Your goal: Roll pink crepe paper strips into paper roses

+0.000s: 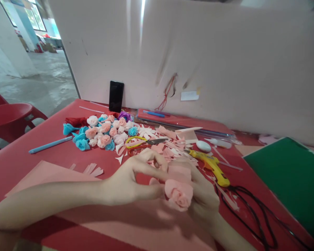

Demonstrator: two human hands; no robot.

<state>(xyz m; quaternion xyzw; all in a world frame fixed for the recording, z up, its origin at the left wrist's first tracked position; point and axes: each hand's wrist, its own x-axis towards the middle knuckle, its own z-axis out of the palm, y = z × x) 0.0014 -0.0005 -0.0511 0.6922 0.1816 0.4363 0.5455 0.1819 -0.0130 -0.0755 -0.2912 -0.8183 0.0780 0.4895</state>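
A pink paper rose (179, 195) with curled petals is held up over the near part of the table. My right hand (205, 193) grips it from the right and behind, its fingers partly hidden by the flower. From the left, my left hand (131, 179) closes thumb and forefinger on the rose's outer petal edge. A flat pink petal strip (179, 172) stands up behind the bloom, between both hands. Beneath them lies a large pink paper sheet (136, 223). Just beyond my fingers are scissors (157, 141) with a yellow handle and a yellow glue gun (211, 167).
Finished paper flowers (104, 130) in pink, white and blue pile up at the back left, beside paper scraps (170, 139). A phone (116, 96) leans on the wall. A blue pen (50, 144) lies left. The black cord (256, 209) runs near a green sheet (285, 174) at right.
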